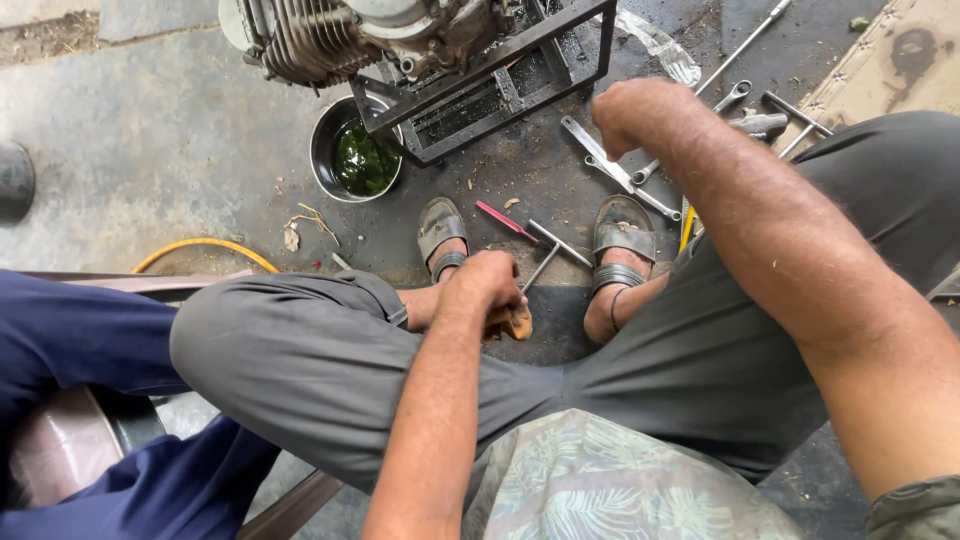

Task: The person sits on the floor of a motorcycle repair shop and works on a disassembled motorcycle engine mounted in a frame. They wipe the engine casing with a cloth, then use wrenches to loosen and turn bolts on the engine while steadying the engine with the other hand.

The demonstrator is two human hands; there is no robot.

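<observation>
Head view, seated person looking down between the knees. The left hand is lowered between the legs, forearm running straight down from the body, fingers curled shut around a yellowish rag that shows just below the knuckles. A T-handled tool lies on the floor, touching or just beyond the fingertips; which cannot be told. The right hand is raised above the floor, wrist bent and fingers folded under, so its grip cannot be told; the forearm slants back across the right knee. Beneath it lie several wrenches. A red-handled tool lies between the two sandals. Farther out stand a bowl of dark green liquid and an engine on a metal frame.
</observation>
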